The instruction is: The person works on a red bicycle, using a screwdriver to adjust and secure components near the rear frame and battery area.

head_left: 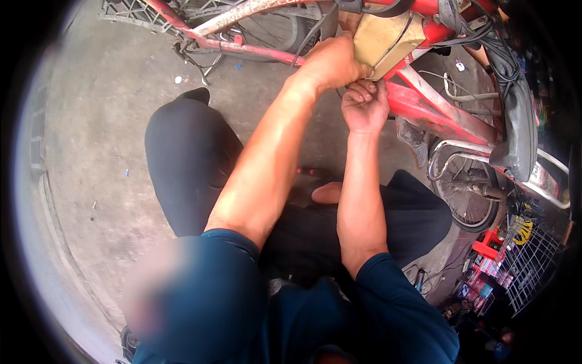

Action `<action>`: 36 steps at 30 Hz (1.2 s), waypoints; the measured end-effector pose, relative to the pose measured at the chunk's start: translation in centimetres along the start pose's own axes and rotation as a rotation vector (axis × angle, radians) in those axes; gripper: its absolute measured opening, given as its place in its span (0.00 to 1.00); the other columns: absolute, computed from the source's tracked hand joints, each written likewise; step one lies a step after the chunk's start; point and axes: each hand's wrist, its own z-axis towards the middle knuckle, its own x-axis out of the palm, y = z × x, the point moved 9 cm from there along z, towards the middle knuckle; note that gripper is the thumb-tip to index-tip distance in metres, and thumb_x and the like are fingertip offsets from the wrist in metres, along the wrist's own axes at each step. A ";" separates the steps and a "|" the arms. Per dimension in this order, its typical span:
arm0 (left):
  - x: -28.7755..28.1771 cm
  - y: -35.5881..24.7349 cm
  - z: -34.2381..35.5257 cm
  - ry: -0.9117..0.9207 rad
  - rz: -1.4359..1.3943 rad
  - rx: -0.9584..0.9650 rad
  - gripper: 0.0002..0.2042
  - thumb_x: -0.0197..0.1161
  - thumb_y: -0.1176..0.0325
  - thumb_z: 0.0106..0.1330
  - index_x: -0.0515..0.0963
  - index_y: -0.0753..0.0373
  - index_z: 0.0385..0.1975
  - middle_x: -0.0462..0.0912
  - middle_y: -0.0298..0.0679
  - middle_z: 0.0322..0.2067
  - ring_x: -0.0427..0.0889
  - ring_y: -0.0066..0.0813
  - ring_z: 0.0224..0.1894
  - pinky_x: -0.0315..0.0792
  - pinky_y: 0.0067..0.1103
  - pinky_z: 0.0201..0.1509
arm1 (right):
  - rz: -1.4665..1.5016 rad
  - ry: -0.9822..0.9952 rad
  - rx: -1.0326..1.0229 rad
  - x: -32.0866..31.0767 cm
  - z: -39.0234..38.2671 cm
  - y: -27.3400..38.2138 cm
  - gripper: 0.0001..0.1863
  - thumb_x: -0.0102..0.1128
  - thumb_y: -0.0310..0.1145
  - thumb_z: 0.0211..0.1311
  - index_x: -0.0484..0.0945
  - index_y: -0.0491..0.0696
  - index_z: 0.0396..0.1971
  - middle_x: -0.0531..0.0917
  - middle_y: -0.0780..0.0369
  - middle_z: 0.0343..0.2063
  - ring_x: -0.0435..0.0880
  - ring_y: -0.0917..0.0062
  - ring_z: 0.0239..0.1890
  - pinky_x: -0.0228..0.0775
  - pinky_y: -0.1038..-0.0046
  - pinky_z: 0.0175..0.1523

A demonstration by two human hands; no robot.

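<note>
**Both hands at the tan box on the red bicycle**

Your left hand (332, 60) is up against the tan box (383, 37) fixed to the red bicycle frame (424, 103), fingers curled round the box's lower left edge and clamped on it. Your right hand (365, 106) sits just below, closed into a loose fist under the box's bottom corner; the fingers are together, but you cannot tell from here whether they pinch something small or merely press against the box. The two hands are touching or very nearly so.

The box itself sits high in the picture, near the top edge, wedged between the frame tubes with black cables (485, 42) running past its right side. Its lid is shut or hidden, so nothing inside it can be seen.

To the right of your hands, a black seat (518, 121) hangs edge-on, and below it a wheel (467, 194) with a chrome mudguard stands close to your right knee. At the lower right a white wire basket (533, 267) lies tilted; the view is too bent there to tell what it holds. Beside it a red tray (488, 249) and a clutter of small coloured packets rest on the ground.

You are squatting on a grey concrete floor (97, 151), your dark trousers (188, 164) filling the middle of the view. A second wheel (267, 27) shows at the top, well apart from your hands.
</note>
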 end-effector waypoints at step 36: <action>0.1 -0.6 -1.0 0.050 0.027 -0.043 0.31 0.65 0.65 0.53 0.64 0.68 0.58 0.78 0.56 0.46 0.76 0.50 0.51 0.70 0.34 0.55 | -1.726 0.355 -0.482 19.7 -0.1 5.8 0.18 0.70 0.39 0.46 0.78 0.44 0.34 0.76 0.70 0.24 0.69 0.87 0.23 0.59 0.82 0.27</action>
